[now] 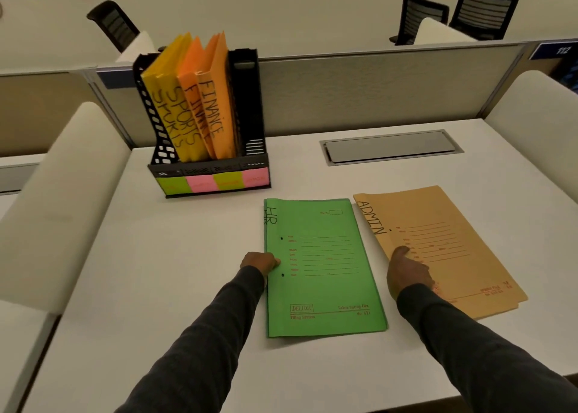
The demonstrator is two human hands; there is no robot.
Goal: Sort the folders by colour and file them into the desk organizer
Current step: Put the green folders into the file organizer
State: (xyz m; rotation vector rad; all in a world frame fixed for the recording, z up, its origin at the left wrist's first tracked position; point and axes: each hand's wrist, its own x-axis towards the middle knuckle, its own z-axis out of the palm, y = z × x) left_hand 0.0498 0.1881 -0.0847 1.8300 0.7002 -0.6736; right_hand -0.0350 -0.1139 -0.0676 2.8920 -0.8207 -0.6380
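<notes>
Organizer [250, 115] with coloured labels [212, 183], perhaps lettered, stands behind green folder [325, 269].

A white desk [187, 256] fills the foreground. A grey metal cable hatch [391, 147] is set into its far right part, with the flap lying flat. A grey partition [359, 90] runs along the desk's far edge, and a blue sign [556, 50] reading 112 sits at its right end. Rounded white side panels stand at the left [62, 178] and right [538, 115]. Beyond the partition are three black mesh-backed chairs: one on the left [114, 25] and two close together on the right [420, 17] [483, 12].
</notes>
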